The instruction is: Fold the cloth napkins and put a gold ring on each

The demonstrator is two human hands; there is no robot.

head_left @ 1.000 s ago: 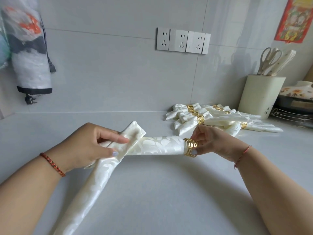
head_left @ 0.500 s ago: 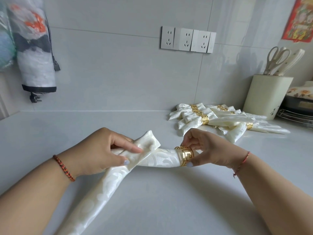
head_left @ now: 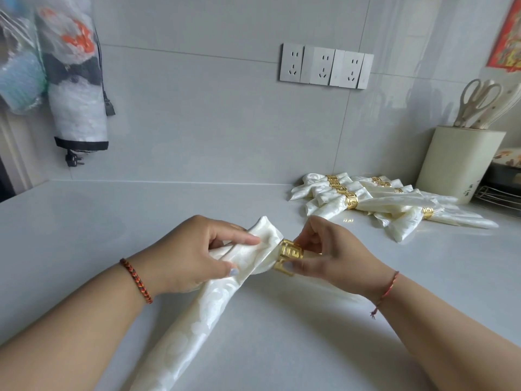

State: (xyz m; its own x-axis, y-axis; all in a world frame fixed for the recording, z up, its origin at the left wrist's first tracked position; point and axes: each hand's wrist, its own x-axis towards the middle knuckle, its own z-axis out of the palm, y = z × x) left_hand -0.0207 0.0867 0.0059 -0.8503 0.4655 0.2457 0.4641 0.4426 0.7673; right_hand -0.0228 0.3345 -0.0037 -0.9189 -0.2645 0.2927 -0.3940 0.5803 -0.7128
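Your left hand [head_left: 194, 252] grips the folded cream napkin [head_left: 203, 303] above the grey counter [head_left: 84, 235], fingers curled round it, while your right hand [head_left: 332, 258] pinches the gold ring [head_left: 290, 256] onto its end; ringed napkins [head_left: 366, 201] lie behind.

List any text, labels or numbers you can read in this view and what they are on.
No text here can be read.
Cream utensil holder: small dark marks low on its side, too small to read.
Red poster at the top right: gold print, blurred and cut off.
Wall sockets: no markings legible.
Gold ring in the right hand: a cut-out key pattern, no lettering.
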